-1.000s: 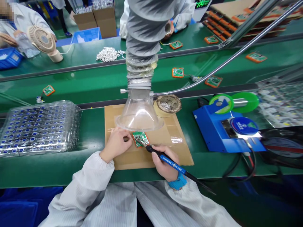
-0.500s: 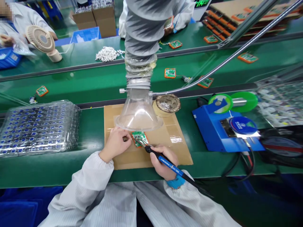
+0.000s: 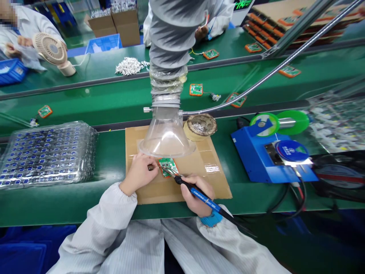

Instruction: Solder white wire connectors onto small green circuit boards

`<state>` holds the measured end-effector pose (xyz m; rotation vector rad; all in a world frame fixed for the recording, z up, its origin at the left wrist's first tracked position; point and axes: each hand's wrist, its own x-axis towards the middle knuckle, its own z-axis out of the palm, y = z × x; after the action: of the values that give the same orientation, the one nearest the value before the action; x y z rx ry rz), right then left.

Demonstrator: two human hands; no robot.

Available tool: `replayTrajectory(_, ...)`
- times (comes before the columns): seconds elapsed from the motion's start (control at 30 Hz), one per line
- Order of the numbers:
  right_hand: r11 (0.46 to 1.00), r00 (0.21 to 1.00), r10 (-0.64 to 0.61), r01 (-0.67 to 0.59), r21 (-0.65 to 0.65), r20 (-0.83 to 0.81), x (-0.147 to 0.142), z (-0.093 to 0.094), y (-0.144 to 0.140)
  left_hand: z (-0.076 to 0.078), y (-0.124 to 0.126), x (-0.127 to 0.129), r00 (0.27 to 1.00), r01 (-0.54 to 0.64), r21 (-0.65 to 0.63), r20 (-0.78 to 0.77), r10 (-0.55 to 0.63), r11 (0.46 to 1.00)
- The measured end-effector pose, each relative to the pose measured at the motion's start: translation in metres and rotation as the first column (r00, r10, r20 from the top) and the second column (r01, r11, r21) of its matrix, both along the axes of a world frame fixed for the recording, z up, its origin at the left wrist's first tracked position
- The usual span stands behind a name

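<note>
A green circuit board with an orange edge [image 3: 169,167] lies on a cardboard sheet [image 3: 218,186]. My left hand [image 3: 140,173] is closed at the board's left side, pinching a small dark part [image 3: 150,167] whose kind I cannot make out. In my right hand [image 3: 198,194] is a soldering iron [image 3: 203,196] with a blue and black handle. Its metal tip end reaches over the board from the right; the exact contact point is too small to tell. A clear fume hood [image 3: 167,140] on a grey duct hangs just above the board and hides its far edge.
A tub of solder bits [image 3: 201,127] stands behind the hood. Stacked clear trays of small parts [image 3: 48,154] lie left; a blue solder-reel feeder [image 3: 251,160] stands right. Beyond, a green conveyor belt [image 3: 114,102] carries several boards. Two people work across it, near a fan [image 3: 51,47].
The boards on the conveyor have shifted left. Both my hands, the soldering iron and the board in front of me stay almost still. The person at far left has moved their hands.
</note>
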<state>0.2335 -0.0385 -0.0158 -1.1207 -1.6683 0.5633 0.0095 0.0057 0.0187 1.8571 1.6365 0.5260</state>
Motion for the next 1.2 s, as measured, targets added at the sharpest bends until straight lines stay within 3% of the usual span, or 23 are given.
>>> replayTrajectory(0.3, 1.000, 1.000, 0.012, -0.012, 0.012, 0.006, -0.001, 0.002, 0.000, -0.001, -0.001, 0.000, 1.000, 0.003, 0.003, -0.015, -0.003, 1.000)
replayTrajectory(0.43, 1.000, 0.998, -0.008, 0.007, -0.013, -0.070, 0.001, -0.004, -0.003, -0.003, -0.001, -0.001, 1.000, 0.005, 0.002, -0.011, -0.005, 1.000)
replayTrajectory(0.57, 0.980, 0.959, -0.195, 0.184, -0.070, -0.206, 0.013, -0.013, 0.001, -0.004, -0.002, -0.001, 1.000, 0.004, 0.009, -0.016, -0.004, 1.000)
replayTrajectory(0.67, 0.934, 0.890, -0.348, 0.355, -0.029, -0.294, 0.032, -0.013, 0.015, -0.004, -0.002, -0.001, 1.000, 0.009, 0.002, -0.030, -0.009, 1.000)
replayTrajectory(0.77, 0.900, 0.866, -0.416, 0.435, 0.008, -0.278, 0.049, -0.009, 0.034, -0.004, -0.001, -0.002, 0.999, 0.002, -0.008, -0.035, -0.002, 1.000)
replayTrajectory(0.93, 0.912, 0.903, -0.409, 0.408, -0.033, -0.133, 0.050, -0.004, 0.058, -0.003, -0.004, -0.003, 0.994, 0.073, 0.013, -0.086, -0.071, 0.997)
replayTrajectory(1.03, 0.925, 0.910, -0.379, 0.368, -0.094, -0.168, 0.045, -0.003, 0.056, -0.001, -0.010, -0.004, 0.975, 0.159, 0.054, -0.163, -0.149, 0.986)
replayTrajectory(1.1, 0.924, 0.896, -0.383, 0.375, -0.080, -0.227, 0.044, -0.002, 0.047, 0.002, -0.011, -0.008, 0.979, 0.173, 0.055, -0.123, -0.166, 0.983)
replayTrajectory(1.2, 0.923, 0.892, -0.384, 0.382, -0.056, -0.240, 0.047, -0.005, 0.032, 0.010, -0.008, -0.023, 0.978, 0.139, -0.117, 0.174, -0.118, 0.983)
